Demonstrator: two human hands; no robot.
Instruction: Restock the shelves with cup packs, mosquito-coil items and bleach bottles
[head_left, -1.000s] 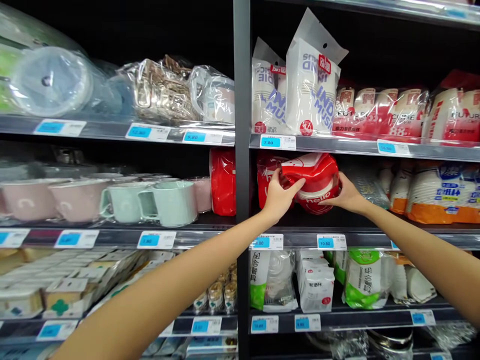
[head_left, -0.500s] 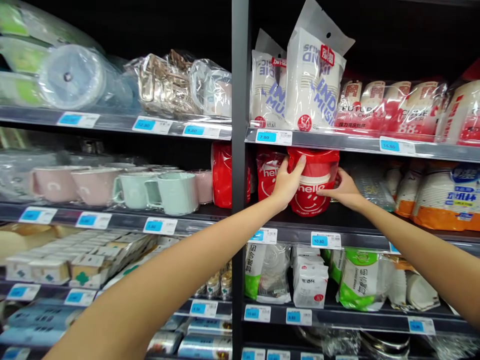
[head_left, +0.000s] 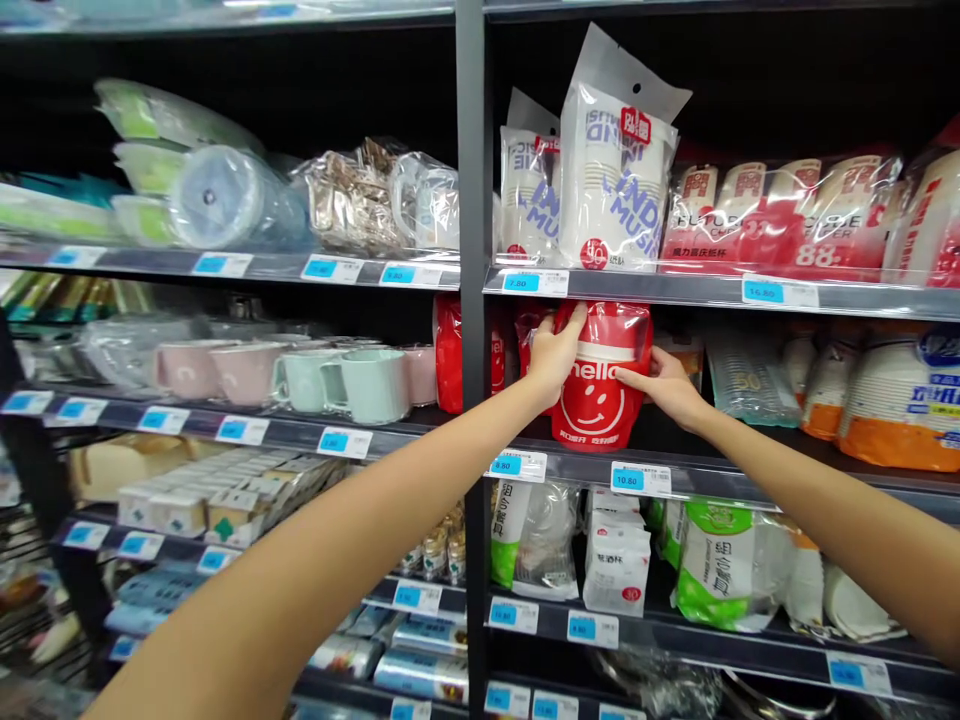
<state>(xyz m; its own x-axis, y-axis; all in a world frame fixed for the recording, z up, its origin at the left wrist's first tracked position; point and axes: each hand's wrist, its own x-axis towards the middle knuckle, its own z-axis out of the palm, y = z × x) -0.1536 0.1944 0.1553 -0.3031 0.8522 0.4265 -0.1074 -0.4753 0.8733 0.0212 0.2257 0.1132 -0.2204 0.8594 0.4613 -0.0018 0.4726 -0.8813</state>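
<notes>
Red plastic-wrapped pack [head_left: 600, 412] printed "hello" above a smiley stands upright on a dark grey store shelf [head_left: 720, 472], near its front edge. The hands sit spread on either side of it: the left hand [head_left: 555, 355] clasps its left side, fingers curling up near the top, and the right hand [head_left: 664, 388] presses fingertips on its right side. Another red pack [head_left: 531, 325] stands just beside it, behind the left hand, under bagged white paper cups [head_left: 611, 180]

The left hand [head_left: 556, 355] and right hand [head_left: 664, 388] grip a red smiley-face "hello" package [head_left: 600, 400] from either side, standing on a store shelf [head_left: 577, 463] — mint-green mugs [head_left: 367, 385] left of the hands, bagged paper cups [head_left: 615, 175] just above them.
</notes>
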